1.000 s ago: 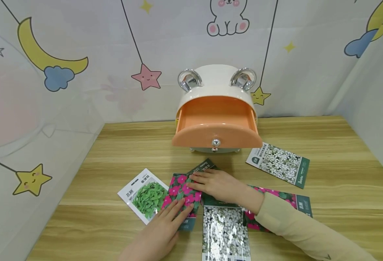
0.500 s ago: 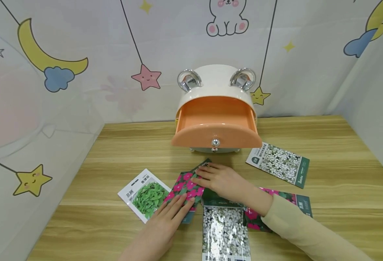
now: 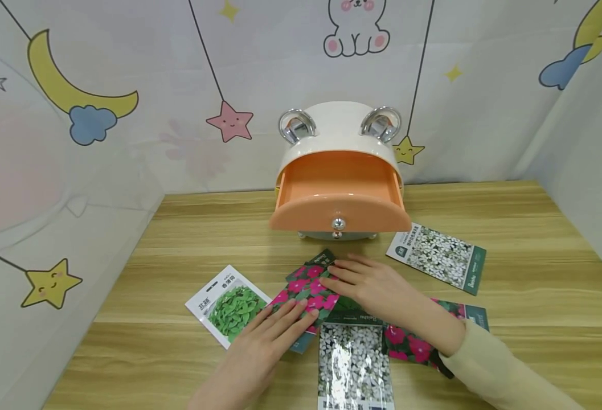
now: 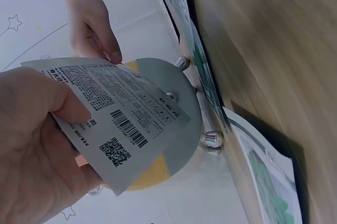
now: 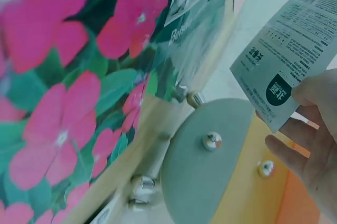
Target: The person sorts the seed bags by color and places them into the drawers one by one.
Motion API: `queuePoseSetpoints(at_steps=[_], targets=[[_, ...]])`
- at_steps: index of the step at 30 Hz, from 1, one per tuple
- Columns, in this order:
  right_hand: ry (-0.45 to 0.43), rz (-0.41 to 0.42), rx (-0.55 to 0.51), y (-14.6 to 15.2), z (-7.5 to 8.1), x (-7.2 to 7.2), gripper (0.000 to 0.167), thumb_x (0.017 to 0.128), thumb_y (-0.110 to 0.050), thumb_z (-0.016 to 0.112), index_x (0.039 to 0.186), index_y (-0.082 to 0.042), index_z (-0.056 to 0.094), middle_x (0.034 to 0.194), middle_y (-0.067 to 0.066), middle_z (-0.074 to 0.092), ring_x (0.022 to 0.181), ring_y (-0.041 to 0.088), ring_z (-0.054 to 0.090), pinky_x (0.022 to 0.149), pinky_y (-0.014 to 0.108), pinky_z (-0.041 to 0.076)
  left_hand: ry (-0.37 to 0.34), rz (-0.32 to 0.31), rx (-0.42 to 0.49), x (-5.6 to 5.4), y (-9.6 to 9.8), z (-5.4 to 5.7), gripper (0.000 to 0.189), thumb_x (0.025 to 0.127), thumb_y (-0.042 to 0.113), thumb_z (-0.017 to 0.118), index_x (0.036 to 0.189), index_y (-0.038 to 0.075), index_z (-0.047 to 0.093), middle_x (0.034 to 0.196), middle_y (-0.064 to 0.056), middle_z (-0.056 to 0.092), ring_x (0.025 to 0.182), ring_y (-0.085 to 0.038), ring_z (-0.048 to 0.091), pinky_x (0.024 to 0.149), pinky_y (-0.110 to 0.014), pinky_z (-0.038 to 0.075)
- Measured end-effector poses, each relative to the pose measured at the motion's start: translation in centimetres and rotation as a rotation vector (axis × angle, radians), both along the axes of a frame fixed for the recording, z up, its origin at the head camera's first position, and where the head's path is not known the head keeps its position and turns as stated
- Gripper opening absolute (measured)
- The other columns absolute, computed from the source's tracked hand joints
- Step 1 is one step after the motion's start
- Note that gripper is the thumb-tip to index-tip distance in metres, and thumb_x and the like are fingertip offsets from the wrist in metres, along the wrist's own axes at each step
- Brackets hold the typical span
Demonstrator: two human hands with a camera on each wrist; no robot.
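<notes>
head view: the left hand (image 3: 267, 341) and the right hand (image 3: 377, 287) hold one pink-flower packet (image 3: 311, 287) between them, front face up, above the wooden table (image 3: 142, 353). its long axis appears to run diagonally, from the left hand toward the right. controlling relation, as judged: the pulled-out orange drawer (image 3: 303, 215) lies ahead and slightly right of the packet; the right hand is nearer to it. count: white cabinet (image 3: 339, 128), one; silver rings (image 3: 308, 118), two; white-flower packets (image 3: 354, 364), two; second pink-flower packet (image 3: 413, 344), one; green-leaf packet (image 3: 234, 310), one; dark green packet (image 3: 323, 257), at least one, partly hidden.

left wrist view: the left thumb (image 4: 73, 109) presses the printed back; grip closed to packet thickness. barcode (image 4: 129, 128), one; qr code (image 4: 115, 152), one.

right wrist view: the right thumb (image 5: 305, 93) bears on the logo end, fingers partly extended; judged a light pinch.
</notes>
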State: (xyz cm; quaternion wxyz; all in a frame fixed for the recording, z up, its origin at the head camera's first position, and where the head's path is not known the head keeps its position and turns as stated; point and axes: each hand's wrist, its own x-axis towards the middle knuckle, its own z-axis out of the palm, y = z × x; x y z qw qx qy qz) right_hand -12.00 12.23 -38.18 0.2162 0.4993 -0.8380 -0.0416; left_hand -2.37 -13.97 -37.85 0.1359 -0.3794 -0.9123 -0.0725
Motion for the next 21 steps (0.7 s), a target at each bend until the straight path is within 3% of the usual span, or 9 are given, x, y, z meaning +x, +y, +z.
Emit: queuePoseSetpoints(at_steps=[6,10,14,17,21], targets=[[-0.031,0.002,-0.037,1.2,0.4,0.9,0.057,0.078,-0.007,0.075,0.131,-0.023,0.06,0.126,-0.001,0.067,0.121,0.02,0.06,0.106,0.038,0.046,0.033,-0.057,0.037,-0.4,0.2,0.1,0.09,0.069,-0.008,0.075,0.147,0.022,0.04,0.145,-0.002,0.051,0.134,-0.019,0.05,0.104,-0.043,0.047],[-0.074,0.004,-0.082,1.9,0.9,1.4,0.056,0.075,-0.004,0.077,0.127,-0.021,0.063,0.122,0.0,0.068,0.116,0.021,0.062,0.097,0.037,0.052,0.061,-0.091,0.085,-0.6,0.4,0.2,0.086,0.071,-0.007,0.073,0.146,0.022,0.042,0.142,-0.001,0.055,0.131,-0.017,0.052,0.104,-0.041,0.047],[-0.103,-0.01,-0.107,2.5,1.7,2.2,0.057,0.073,-0.001,0.077,0.126,-0.018,0.064,0.122,0.002,0.068,0.114,0.022,0.062,0.092,0.036,0.054,0.095,-0.126,0.13,-0.8,0.7,0.4,0.049,0.1,0.006,0.042,0.146,0.023,0.042,0.141,0.001,0.055,0.13,-0.017,0.053,0.105,-0.041,0.045],[-0.112,-0.03,-0.121,3.1,2.4,2.9,0.06,0.07,0.0,0.079,0.125,-0.017,0.065,0.122,0.001,0.068,0.114,0.021,0.062,0.092,0.037,0.054,0.134,-0.157,0.16,-1.0,0.9,0.5,0.048,0.105,0.018,0.017,0.145,0.023,0.044,0.141,0.001,0.056,0.129,-0.017,0.054,0.105,-0.04,0.045],[-0.11,-0.037,-0.165,3.7,3.3,3.8,0.06,0.067,-0.002,0.082,0.123,-0.016,0.066,0.121,0.0,0.069,0.114,0.021,0.062,0.093,0.038,0.054,0.166,-0.196,0.193,-1.2,1.3,1.0,0.046,0.105,0.017,0.021,0.143,0.021,0.047,0.14,0.0,0.057,0.127,-0.017,0.056,0.105,-0.039,0.044]])
